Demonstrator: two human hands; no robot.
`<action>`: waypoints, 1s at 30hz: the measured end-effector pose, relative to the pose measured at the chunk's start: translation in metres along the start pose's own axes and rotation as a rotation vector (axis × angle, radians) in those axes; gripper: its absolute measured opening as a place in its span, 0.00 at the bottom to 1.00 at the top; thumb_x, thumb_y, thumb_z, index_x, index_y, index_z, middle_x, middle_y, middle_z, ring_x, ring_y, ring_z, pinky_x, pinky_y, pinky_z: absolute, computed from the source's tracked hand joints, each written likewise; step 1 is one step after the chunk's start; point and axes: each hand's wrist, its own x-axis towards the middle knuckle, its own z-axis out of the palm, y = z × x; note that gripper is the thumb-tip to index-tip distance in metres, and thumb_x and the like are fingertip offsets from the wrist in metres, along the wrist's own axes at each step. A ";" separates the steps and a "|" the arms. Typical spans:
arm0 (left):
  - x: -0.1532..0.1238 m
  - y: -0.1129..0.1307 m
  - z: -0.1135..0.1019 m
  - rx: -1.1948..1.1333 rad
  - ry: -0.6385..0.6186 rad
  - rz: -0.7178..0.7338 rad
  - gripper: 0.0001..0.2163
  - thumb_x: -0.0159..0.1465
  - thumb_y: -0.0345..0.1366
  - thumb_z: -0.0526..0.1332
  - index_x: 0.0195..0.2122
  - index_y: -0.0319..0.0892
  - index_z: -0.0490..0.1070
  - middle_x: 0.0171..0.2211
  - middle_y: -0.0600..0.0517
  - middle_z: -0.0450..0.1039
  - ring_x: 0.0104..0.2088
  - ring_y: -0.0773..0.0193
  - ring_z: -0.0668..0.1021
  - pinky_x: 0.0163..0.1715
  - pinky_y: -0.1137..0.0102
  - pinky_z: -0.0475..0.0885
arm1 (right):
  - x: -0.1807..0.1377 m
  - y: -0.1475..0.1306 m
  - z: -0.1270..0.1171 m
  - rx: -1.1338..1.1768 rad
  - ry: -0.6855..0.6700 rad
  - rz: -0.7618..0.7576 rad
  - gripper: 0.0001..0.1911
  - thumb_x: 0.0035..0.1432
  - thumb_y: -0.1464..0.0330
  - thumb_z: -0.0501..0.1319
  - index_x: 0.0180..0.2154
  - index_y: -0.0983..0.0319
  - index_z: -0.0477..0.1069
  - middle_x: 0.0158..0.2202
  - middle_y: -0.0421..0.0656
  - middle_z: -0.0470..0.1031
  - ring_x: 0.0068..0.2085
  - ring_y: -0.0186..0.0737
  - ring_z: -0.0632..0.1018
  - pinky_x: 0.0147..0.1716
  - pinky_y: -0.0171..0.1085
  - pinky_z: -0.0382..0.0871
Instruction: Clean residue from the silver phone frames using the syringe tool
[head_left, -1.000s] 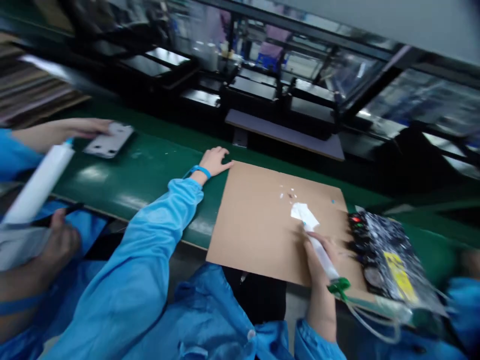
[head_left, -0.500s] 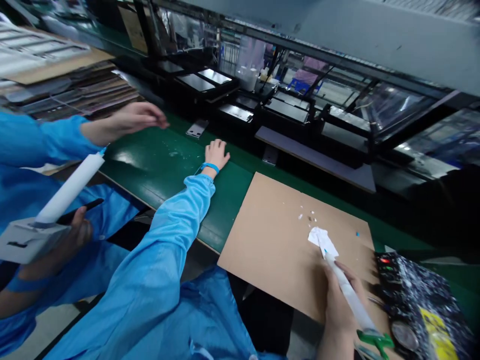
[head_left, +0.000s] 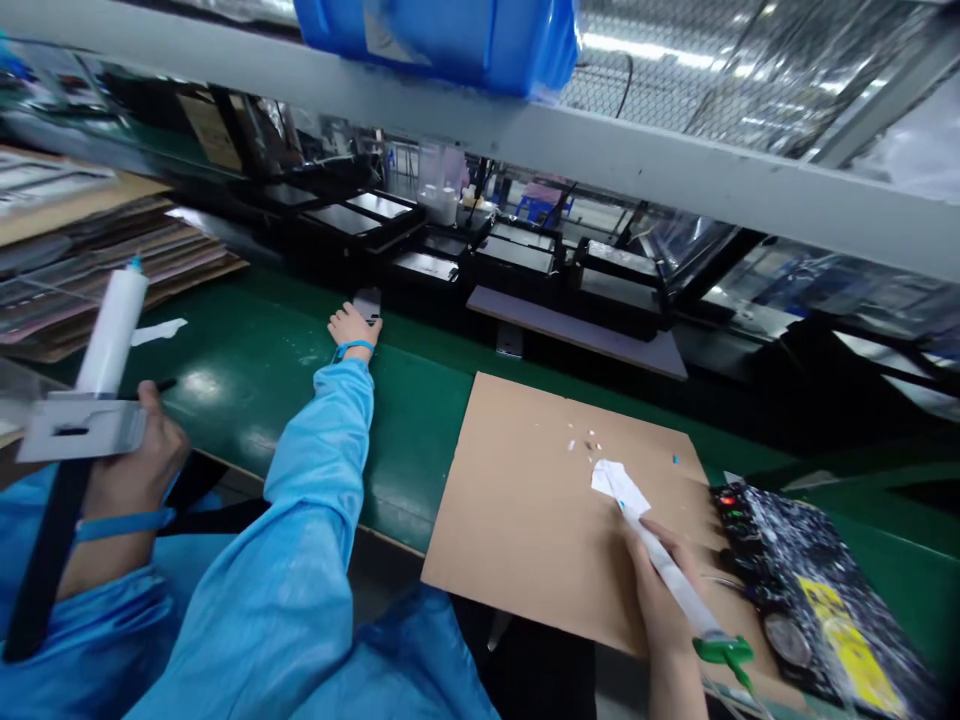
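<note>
My left hand [head_left: 351,328] has its fingers at the near edge of a small grey panel [head_left: 368,302] on the green bench [head_left: 405,430]; the fingers partly hide the panel and appear closed on it. A white dispensing syringe [head_left: 673,575] with a green cap at its back end lies in my right hand [head_left: 664,590], fingers wrapped round the barrel. Its tip rests at a crumpled white paper [head_left: 619,486] on the brown cardboard sheet [head_left: 517,500]. Small white scraps [head_left: 591,440] lie beyond the paper.
A dispenser box [head_left: 810,590] with dials stands right of the cardboard. At left, a co-worker's hand [head_left: 142,450] holds a white tube applicator [head_left: 112,335]. Behind are a raised board [head_left: 570,330], black trays with panels [head_left: 517,248], and a shelf beam [head_left: 525,150] overhead.
My left hand has reached away from me to the small grey panel. My right hand keeps the syringe at the paper. The view has tilted up, and the co-worker's applicator stands more upright.
</note>
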 end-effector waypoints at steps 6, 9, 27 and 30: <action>-0.032 0.008 -0.005 -0.151 -0.007 0.103 0.32 0.60 0.43 0.77 0.62 0.44 0.67 0.65 0.27 0.79 0.71 0.27 0.79 0.75 0.39 0.70 | 0.002 0.010 0.005 0.015 0.010 0.030 0.42 0.57 0.26 0.74 0.46 0.56 0.90 0.47 0.57 0.92 0.46 0.67 0.91 0.46 0.58 0.85; -0.066 0.017 0.005 -0.287 -0.122 0.214 0.30 0.58 0.43 0.79 0.55 0.50 0.64 0.60 0.38 0.83 0.62 0.39 0.85 0.68 0.48 0.78 | 0.003 0.008 0.007 0.025 0.035 0.042 0.44 0.54 0.25 0.75 0.44 0.58 0.89 0.46 0.58 0.92 0.43 0.64 0.90 0.44 0.56 0.84; -0.243 0.049 0.024 -0.335 -1.060 0.888 0.35 0.64 0.52 0.79 0.72 0.57 0.79 0.66 0.38 0.83 0.65 0.34 0.85 0.60 0.43 0.84 | -0.011 -0.018 0.004 0.239 -0.050 0.186 0.27 0.67 0.41 0.77 0.49 0.58 0.88 0.45 0.50 0.91 0.43 0.51 0.86 0.44 0.47 0.84; -0.271 0.054 0.035 -0.246 -0.784 0.887 0.29 0.66 0.58 0.79 0.65 0.56 0.81 0.61 0.37 0.83 0.65 0.27 0.83 0.69 0.33 0.78 | -0.012 -0.017 0.004 0.250 -0.053 0.183 0.21 0.70 0.47 0.77 0.50 0.57 0.88 0.44 0.49 0.91 0.42 0.49 0.86 0.43 0.46 0.82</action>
